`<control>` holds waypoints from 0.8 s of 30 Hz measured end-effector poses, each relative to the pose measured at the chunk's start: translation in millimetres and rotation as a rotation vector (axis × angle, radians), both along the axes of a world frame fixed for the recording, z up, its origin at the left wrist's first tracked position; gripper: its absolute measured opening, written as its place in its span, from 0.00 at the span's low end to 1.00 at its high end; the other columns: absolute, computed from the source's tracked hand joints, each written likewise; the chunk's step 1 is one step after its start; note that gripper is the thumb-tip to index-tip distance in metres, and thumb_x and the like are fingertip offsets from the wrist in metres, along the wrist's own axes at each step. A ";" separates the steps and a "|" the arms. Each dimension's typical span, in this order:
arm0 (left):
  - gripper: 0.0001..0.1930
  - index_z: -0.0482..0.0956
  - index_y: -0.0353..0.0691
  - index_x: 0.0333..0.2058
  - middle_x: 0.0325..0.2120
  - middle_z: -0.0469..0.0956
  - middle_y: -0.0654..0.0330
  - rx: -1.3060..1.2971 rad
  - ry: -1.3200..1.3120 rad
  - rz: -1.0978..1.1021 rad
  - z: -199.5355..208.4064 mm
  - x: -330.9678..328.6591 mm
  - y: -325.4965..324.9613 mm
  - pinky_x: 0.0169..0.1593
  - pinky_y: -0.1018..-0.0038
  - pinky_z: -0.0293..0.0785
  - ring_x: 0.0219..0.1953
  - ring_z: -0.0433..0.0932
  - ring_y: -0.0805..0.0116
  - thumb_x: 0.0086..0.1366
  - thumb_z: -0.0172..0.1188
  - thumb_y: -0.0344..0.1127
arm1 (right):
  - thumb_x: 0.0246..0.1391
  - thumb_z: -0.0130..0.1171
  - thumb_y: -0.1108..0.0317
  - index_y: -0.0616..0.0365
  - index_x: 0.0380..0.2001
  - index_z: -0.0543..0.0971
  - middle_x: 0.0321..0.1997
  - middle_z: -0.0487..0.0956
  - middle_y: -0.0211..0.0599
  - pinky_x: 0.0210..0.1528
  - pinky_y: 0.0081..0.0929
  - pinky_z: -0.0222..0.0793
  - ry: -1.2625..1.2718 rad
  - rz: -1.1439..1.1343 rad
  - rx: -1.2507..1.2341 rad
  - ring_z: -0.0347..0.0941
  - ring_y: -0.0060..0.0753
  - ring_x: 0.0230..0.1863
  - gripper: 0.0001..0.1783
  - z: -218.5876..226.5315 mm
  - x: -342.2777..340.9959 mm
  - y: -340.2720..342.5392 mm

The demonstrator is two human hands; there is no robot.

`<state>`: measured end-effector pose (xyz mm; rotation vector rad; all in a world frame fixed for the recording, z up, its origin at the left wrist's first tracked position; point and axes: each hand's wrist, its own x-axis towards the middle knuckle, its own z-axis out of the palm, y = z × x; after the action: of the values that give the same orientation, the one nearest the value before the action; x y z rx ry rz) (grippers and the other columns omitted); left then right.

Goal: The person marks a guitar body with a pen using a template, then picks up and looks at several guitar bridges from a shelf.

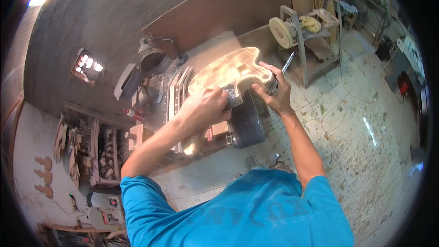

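A pale wooden guitar body point(224, 69) with striped grain and a small square recess is tilted up over the workbench. My right hand point(278, 91) is closed round its curved horn at the right. A slim silver pen-like tool point(288, 62) sticks out past the fingers of that hand. My left hand point(206, 107) is closed at the body's near edge, its fingers on a small shiny dark piece point(233, 94) lying against the wood. The exact kind of that piece cannot be made out, and my left fingertips are partly hidden.
Left of the guitar body are a desk lamp point(147, 47) and slotted wooden strips point(176, 94). A black box-like machine point(247, 126) sits below my hands. At the right stands a frame with a round buffing wheel point(281, 33). Shelves of wood parts point(107, 155) are at far left.
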<state>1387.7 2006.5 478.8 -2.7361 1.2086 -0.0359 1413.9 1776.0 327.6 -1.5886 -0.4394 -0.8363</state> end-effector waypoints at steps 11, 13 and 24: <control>0.19 0.82 0.26 0.29 0.20 0.80 0.43 -0.014 0.080 0.019 131.9 52.6 -5.4 0.36 0.59 0.81 0.25 0.84 0.49 0.58 0.66 0.43 | 0.55 0.69 0.59 0.60 0.51 0.75 0.39 0.83 0.43 0.45 0.36 0.78 -0.136 -0.052 0.019 0.83 0.39 0.39 0.26 107.2 63.6 12.5; 0.19 0.82 0.27 0.28 0.18 0.79 0.44 -0.050 0.117 0.038 154.9 47.9 -3.6 0.33 0.61 0.80 0.22 0.82 0.53 0.58 0.66 0.44 | 0.54 0.69 0.59 0.60 0.51 0.75 0.37 0.84 0.44 0.42 0.37 0.78 -0.159 -0.075 -0.029 0.84 0.40 0.37 0.25 133.3 57.4 10.3; 0.25 0.83 0.29 0.26 0.16 0.78 0.57 -0.090 0.267 0.231 197.1 40.9 2.2 0.25 0.68 0.72 0.19 0.75 0.70 0.60 0.69 0.53 | 0.53 0.67 0.53 0.61 0.49 0.75 0.31 0.84 0.56 0.39 0.46 0.78 0.023 -0.108 -0.174 0.84 0.57 0.35 0.27 176.6 43.0 6.4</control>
<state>1428.6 2008.7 675.8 -3.0157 0.9575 0.3183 1456.9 1782.4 504.2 -1.7940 -0.4219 -0.8801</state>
